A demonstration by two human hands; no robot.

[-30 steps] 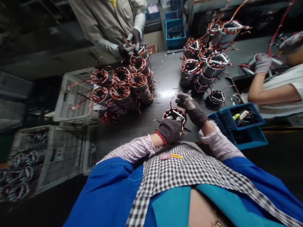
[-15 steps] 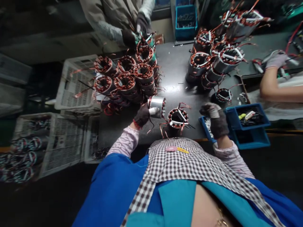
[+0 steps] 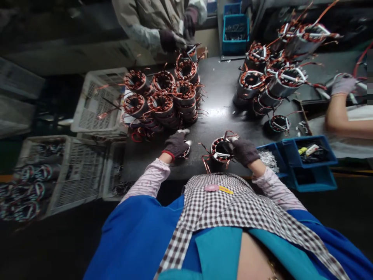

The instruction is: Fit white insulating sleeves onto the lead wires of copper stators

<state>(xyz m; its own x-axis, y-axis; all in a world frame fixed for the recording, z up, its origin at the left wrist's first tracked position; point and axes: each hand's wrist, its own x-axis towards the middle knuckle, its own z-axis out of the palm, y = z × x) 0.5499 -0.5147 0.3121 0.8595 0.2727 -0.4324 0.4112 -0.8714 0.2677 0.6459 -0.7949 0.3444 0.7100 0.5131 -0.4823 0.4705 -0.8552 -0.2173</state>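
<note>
In the head view, my left hand (image 3: 175,144), in a dark glove with pale fingertips, is over a motor stator (image 3: 186,151) low on the table. The hand covers most of that stator; part of its rim shows beside the thumb. My right hand (image 3: 244,149), gloved alike, has its fingers closed at the right edge of another stator (image 3: 215,151). This one stands upright before my apron, with copper leads sticking out and a white sleeve across its opening. The fingertips at its rim are partly hidden.
Stacked stators (image 3: 161,102) stand left, more stators (image 3: 284,77) right. Blue bins (image 3: 310,151) and a heap of small white pieces (image 3: 268,160) lie right. White crates (image 3: 84,171) are left. A co-worker's gloved hands (image 3: 177,35) work opposite; another person's hand (image 3: 344,83) is at right.
My left hand has lowered its stator from a sideways hold onto the table. My right hand has moved left from beside the blue bins to the upright stator. The view has shifted slightly.
</note>
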